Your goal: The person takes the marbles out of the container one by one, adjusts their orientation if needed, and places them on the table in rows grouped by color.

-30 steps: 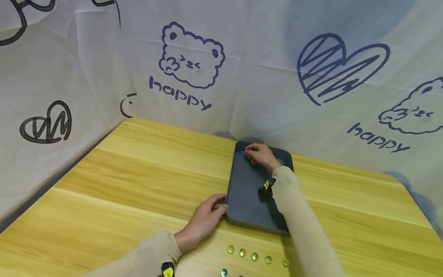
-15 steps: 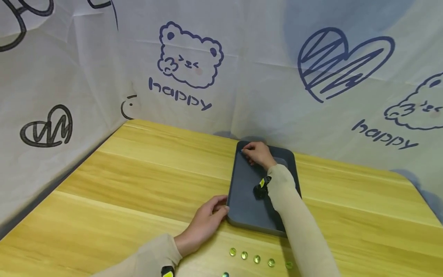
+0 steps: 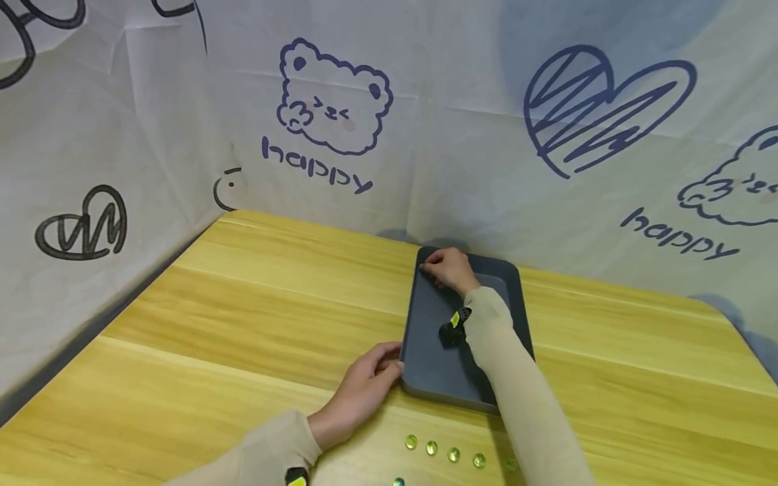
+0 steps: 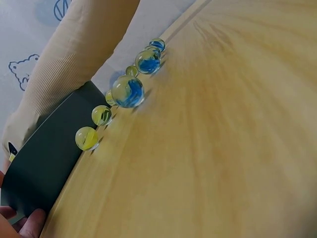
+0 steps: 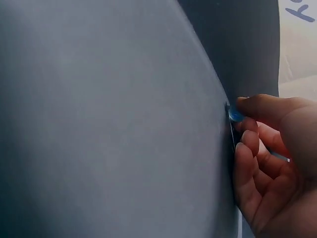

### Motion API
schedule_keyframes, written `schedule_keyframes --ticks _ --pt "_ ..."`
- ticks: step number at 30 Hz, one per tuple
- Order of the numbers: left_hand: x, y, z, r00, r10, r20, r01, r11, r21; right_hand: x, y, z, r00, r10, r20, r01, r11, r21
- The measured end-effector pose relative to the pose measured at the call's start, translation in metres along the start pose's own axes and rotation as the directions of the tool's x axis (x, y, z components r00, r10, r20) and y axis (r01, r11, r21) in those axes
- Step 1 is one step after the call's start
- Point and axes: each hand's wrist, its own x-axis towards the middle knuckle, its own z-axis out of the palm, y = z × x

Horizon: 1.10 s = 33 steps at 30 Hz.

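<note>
A dark grey rectangular tray lies on the wooden table. At its far left corner my right hand pinches a blue glass marble between thumb and fingers, close against the inner wall in the right wrist view. My left hand holds the near part of the tray's left side, its thumb by the rim. Nearer to me, a row of yellow-green marbles rests on the table. Blue-swirled marbles stand beside that row in the left wrist view; one blue marble shows at the head view's bottom edge.
White cloth with drawn bears and hearts hangs behind and to the left of the table. The right forearm reaches across the tray's right side and close to the end of the marble row.
My right hand has shifted slightly left into the tray's far left corner, over the blue spot seen there earlier. My left hand stays at the tray's side.
</note>
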Motion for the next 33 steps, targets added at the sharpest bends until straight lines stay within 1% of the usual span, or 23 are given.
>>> schedule_keyframes --ticks 6,17,19,21,24,27,33 --pt "0.000 0.002 0.000 1.000 0.010 0.004 -0.010 1.000 -0.007 -0.003 0.002 -0.006 1.000 0.013 0.017 -0.014 0.998 0.058" --pt "-0.001 0.001 0.002 1.000 -0.019 0.008 0.019 1.000 -0.020 -0.011 0.000 -0.016 0.995 0.012 0.103 -0.019 0.998 0.063" --pt "-0.001 0.001 0.002 1.000 -0.021 0.009 0.022 1.000 -0.018 -0.014 -0.002 -0.021 0.993 0.009 0.119 -0.020 0.996 0.086" --pt "-0.001 0.001 0.002 1.000 -0.019 0.006 0.019 1.000 -0.018 -0.017 -0.004 -0.027 0.991 0.007 0.131 -0.025 0.991 0.132" --pt "-0.001 0.002 0.003 1.000 -0.016 0.003 0.016 1.000 -0.015 -0.022 -0.007 -0.037 0.989 0.006 0.147 -0.038 0.976 0.215" --pt "-0.001 0.003 0.003 1.000 -0.023 0.001 0.023 1.000 -0.015 -0.026 -0.013 -0.045 0.987 0.000 0.162 -0.043 0.963 0.266" --pt "0.000 0.003 0.003 0.999 -0.030 -0.011 0.030 0.999 -0.019 -0.038 -0.028 -0.059 0.987 -0.026 0.159 -0.022 0.956 0.294"
